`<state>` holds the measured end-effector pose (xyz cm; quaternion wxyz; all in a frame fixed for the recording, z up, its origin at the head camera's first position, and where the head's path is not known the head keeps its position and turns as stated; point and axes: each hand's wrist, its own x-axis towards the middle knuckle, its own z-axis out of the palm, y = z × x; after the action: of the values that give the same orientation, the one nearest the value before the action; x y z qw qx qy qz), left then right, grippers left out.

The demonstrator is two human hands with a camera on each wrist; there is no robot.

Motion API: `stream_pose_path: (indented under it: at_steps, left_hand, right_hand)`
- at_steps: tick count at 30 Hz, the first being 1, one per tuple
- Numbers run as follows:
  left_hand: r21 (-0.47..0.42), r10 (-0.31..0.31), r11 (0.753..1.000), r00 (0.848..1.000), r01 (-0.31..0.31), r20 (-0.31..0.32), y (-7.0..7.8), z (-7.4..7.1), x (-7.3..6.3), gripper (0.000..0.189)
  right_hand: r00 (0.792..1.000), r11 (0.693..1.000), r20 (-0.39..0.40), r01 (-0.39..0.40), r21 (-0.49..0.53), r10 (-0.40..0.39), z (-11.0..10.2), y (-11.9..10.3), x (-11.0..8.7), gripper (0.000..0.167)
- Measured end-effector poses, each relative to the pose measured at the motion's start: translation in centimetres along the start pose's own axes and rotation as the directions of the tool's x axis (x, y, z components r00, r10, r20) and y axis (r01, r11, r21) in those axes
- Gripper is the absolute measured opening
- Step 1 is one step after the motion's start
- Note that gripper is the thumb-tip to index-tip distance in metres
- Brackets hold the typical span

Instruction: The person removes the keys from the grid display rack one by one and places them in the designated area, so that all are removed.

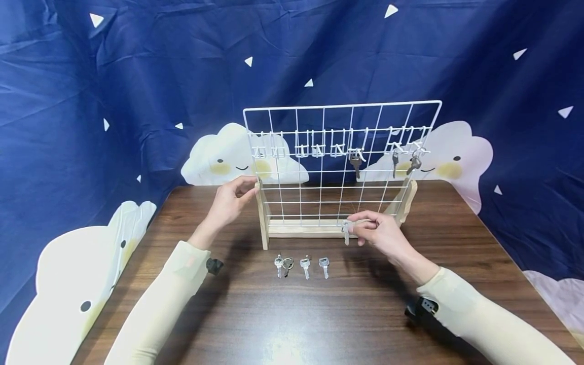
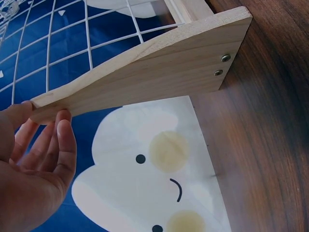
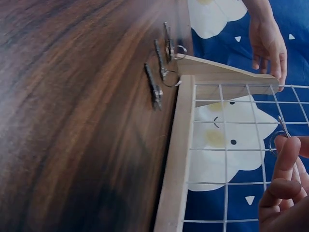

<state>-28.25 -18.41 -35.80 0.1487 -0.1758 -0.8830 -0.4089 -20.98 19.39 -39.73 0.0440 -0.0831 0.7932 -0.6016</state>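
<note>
A white wire grid rack [image 1: 321,203] with a wooden base stands on the table. My left hand [image 1: 234,200] pinches the upper end of its left wooden side panel [image 2: 140,79], thumb on one face and fingertips on the other. In front of the grid's lower right part, my right hand [image 1: 380,234] holds a silver key [image 1: 346,233] between thumb and fingers, its blade pointing down. A metal ring [image 3: 275,141] shows at those fingertips in the right wrist view. Several keys, including a silver key [image 1: 324,267], lie in a row on the tabletop before the rack.
White hooks [image 1: 337,150] line the grid's upper part. From those on the right hang a dark key [image 1: 355,161], a second key [image 1: 395,165] and a third key [image 1: 414,163]. Behind the brown table [image 1: 255,314] hangs a blue curtain [image 1: 182,66] with cloud prints.
</note>
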Motion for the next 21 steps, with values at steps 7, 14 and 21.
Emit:
stream_pose_path:
  at_steps: [7,14,21]
  left_hand:
    - [-0.009,-0.005,1.0,1.0,0.005,0.004,-0.1,0.0,0.0,0.031]
    - [-0.011,-0.005,1.0,1.0,0.005,0.004,0.0,0.0,0.0,0.032]
    - [-0.018,-0.003,1.0,1.0,0.003,0.0,0.1,0.0,0.0,0.032]
  right_hand:
    - [1.0,1.0,0.016,-0.011,-0.014,0.012,0.3,1.2,0.2,0.039]
    - [0.998,0.998,0.041,-0.052,-0.021,0.053,0.8,2.3,0.2,0.041]
    - [0.992,0.996,0.085,-0.094,-0.003,0.093,1.3,3.3,0.3,0.038]
